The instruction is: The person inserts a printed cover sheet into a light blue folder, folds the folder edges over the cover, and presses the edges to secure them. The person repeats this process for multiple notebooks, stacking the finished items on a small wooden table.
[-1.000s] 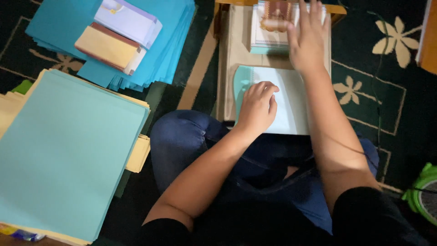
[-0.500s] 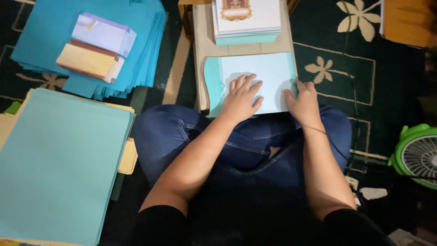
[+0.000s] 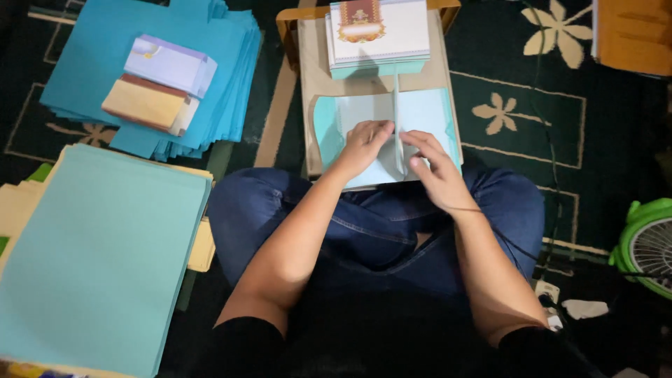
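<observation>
A pale teal paper sheet [image 3: 427, 112] is being worked on a small tan board [image 3: 311, 63] that is being kept just ahead of the crossed, jeans-clad legs [image 3: 364, 224]. The sheet is being folded: a thin raised edge is being stood up along its middle, running away from the body. The left hand [image 3: 364, 143] is being pressed palm-down on the sheet's left half, fingers spread flat rather than closed around anything. The right hand [image 3: 437, 171] is being held at the near end of the raised fold, its fingertips being brought narrowly together at the paper's edge; whether the edge is actually being pinched cannot be told. At the far end of the board, a stack of white cards [image 3: 378, 31] with a brown and gold ornament on top is being supported by the board, just beyond the sheet.

On the patterned dark green carpet [image 3: 532, 119], to the left, a fanned pile of bright blue sheets [image 3: 91, 77] is being weighed down by a pale lilac packet [image 3: 170, 65] and a tan packet [image 3: 145, 105]. Nearer, a large stack of pale teal paper [image 3: 98, 252] is being kept beside the left knee. A green fan [image 3: 647, 245] is being seen at the right edge.
</observation>
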